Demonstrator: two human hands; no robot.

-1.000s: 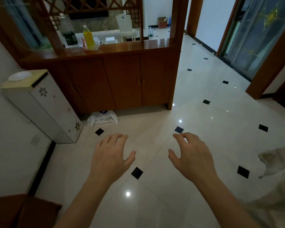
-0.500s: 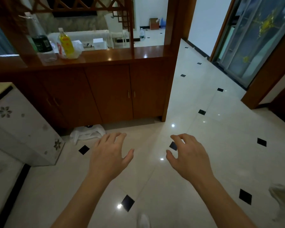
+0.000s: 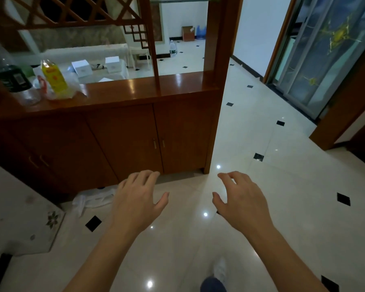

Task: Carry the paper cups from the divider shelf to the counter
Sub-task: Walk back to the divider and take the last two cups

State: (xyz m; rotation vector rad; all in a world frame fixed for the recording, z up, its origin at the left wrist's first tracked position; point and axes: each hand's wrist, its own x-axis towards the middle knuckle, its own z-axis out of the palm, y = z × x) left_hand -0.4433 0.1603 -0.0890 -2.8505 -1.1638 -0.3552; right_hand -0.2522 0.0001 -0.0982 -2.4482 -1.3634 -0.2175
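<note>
My left hand [image 3: 137, 199] and my right hand [image 3: 238, 199] hover palm down over the tiled floor, fingers spread, nothing in either. Ahead stands the wooden divider shelf [image 3: 135, 91] with cupboard doors below and lattice above. On its ledge at the left sit a yellow bottle [image 3: 54, 77] in clear plastic wrapping and a large dark bottle [image 3: 6, 72]. I cannot make out any paper cups in this view.
A white cabinet with flower prints [image 3: 19, 218] stands at the lower left. A crumpled white plastic bag [image 3: 95, 199] lies at the cupboard's foot. To the right, the tiled passage [image 3: 251, 123] runs past the divider's post; a glass sliding door [image 3: 329, 49] is at far right. My shoe [image 3: 219, 270] shows below.
The view has moved closer to the divider and turned left to right; the shelf ledge looms larger. Both hands keep the same spread pose. A pale shape at the right edge has left view.
</note>
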